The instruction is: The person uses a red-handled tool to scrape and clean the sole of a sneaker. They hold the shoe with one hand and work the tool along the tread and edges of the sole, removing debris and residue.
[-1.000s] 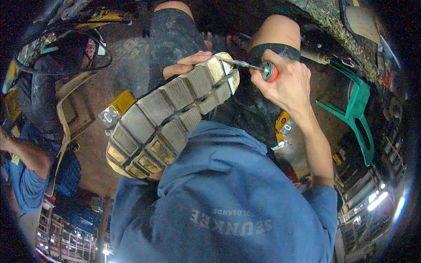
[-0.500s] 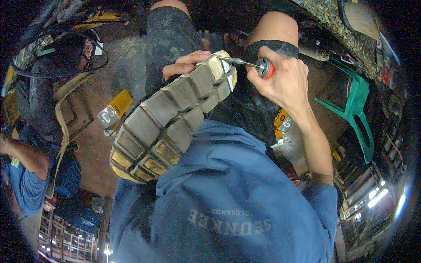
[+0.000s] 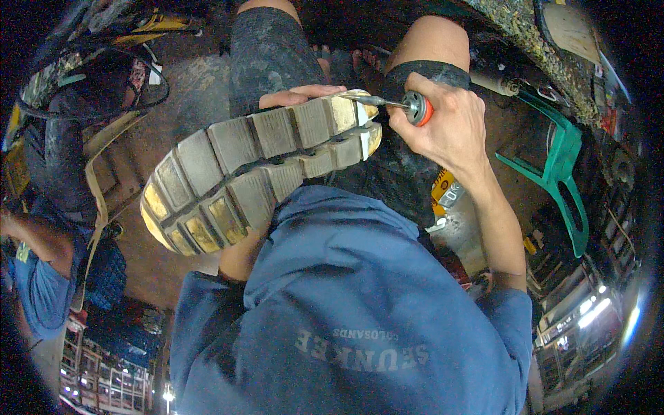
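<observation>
Over my lap lies a shoe sole [image 3: 256, 162] with its tread turned up, grey blocks with worn yellow patches. My left hand [image 3: 299, 95] is closed on it at the far edge near its right end; the thumb and palm are hidden beneath. My right hand [image 3: 448, 121] is wrapped round the orange-and-grey handle of a slim metal-shafted tool [image 3: 387, 102]. The tool's flat-looking tip rests at the right end of the sole, on a pale yellow block close to my left fingertips. I cannot tell whether an upper is attached to the sole.
A green plastic frame [image 3: 557, 159], perhaps part of a chair, stands at the right. Beside my right forearm is a yellow-and-silver container [image 3: 444, 195]. Another person's arm [image 3: 38, 242] shows at the far left. A black cable [image 3: 97, 117] loops at the upper left.
The sole has turned to lie more level, its wide left end swinging left and away from me. It now covers the yellow container on the left. My right hand has barely moved.
</observation>
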### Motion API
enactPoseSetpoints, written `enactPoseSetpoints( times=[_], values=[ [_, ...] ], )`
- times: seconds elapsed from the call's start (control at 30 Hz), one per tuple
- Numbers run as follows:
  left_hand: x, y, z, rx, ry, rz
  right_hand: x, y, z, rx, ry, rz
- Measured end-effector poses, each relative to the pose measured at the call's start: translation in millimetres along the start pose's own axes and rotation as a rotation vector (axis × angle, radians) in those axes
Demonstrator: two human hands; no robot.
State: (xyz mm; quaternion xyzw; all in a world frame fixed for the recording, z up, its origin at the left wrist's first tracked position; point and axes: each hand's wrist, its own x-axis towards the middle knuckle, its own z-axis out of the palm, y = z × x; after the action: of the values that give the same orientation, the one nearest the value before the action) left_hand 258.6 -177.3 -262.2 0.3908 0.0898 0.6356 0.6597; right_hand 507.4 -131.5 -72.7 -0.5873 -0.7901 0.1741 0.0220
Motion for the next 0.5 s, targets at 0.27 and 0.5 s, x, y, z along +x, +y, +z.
enactPoseSetpoints(
  times=[0.27, 0.5],
  values=[
    [3, 17, 21, -0.051, 0.057, -0.143, -2, 4, 1, 0.011, -0.012, -0.011],
    [1, 24, 32, -0.085, 0.079, -0.19, -2, 3, 1, 0.031, 0.01, -0.049]
  ],
)
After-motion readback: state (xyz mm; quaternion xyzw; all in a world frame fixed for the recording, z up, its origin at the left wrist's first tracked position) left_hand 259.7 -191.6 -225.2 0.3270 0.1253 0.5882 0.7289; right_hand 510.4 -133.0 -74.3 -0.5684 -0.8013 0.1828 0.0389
